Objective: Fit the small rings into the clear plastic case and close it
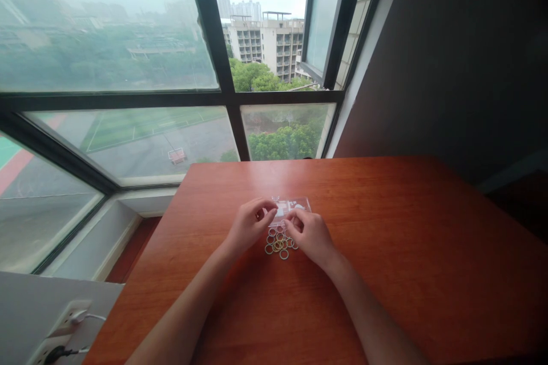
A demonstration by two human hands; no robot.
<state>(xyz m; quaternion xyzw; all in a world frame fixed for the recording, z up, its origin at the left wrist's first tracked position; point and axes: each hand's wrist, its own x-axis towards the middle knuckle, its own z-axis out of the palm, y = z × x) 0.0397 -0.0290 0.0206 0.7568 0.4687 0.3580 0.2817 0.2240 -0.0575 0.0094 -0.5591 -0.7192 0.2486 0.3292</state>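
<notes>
Rings (277, 246): lay just nearside of clear case (305, 203). Left hand (252, 220), right hand (313, 234): flanked case, fingers curled; whether either gripped anything could not be told.

No legible text showing: no label, brand, number or sign is reading clearly anywhere in view.
</notes>
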